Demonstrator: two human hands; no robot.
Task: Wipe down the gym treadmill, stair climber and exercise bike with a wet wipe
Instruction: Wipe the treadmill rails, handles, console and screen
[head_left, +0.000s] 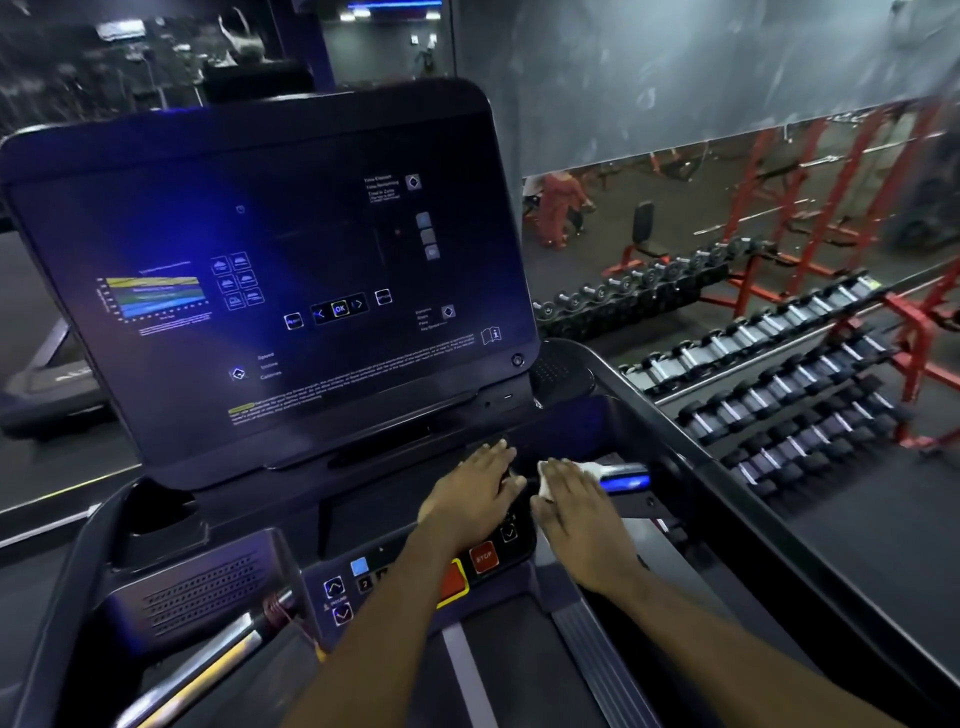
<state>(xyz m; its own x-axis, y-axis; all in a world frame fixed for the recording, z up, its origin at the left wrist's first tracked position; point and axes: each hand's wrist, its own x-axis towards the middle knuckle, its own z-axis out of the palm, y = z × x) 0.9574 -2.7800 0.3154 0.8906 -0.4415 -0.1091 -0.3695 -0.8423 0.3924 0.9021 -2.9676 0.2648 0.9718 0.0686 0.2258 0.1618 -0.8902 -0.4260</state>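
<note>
- Starting nearest the person, the black treadmill walking belt (519, 675) with its grey stripe runs under both forearms. A chrome handrail tube (218, 654) lies to its left.
- The red round STOP button (484, 558) and the arrow keys sit just short of the hands. The left forearm passes over this strip; whether it touches a key cannot be told.
- The left hand (472, 488) lies flat on the dark console ledge (363, 499), fingers straight and close together, holding nothing. Judged a bracing hand that steadies the reach.
- The right hand (582, 514) also lies flat with straight fingers, pressing the white wet wipe (546, 487) onto the ledge. No finger curls round the wipe, and its white edges show beside and beyond the fingers. A flat palm spreads pressure over a broad patch, which suits wiping.
- A short blue-lit bar (623, 479) stands just beyond the wipe on the console's right side.
- The large dark tilted display panel (270, 291), lit with graphics, rises behind the hands. The wipe is not on it.
- Judgement: work is on the treadmill console, and neither a stair climber nor an exercise bike can be picked out.
- Farthest off, to the right and well apart, stand black-and-silver dumbbell racks (769, 374), red steel frames (831, 208) and a figure in red clothing (556, 208).
</note>
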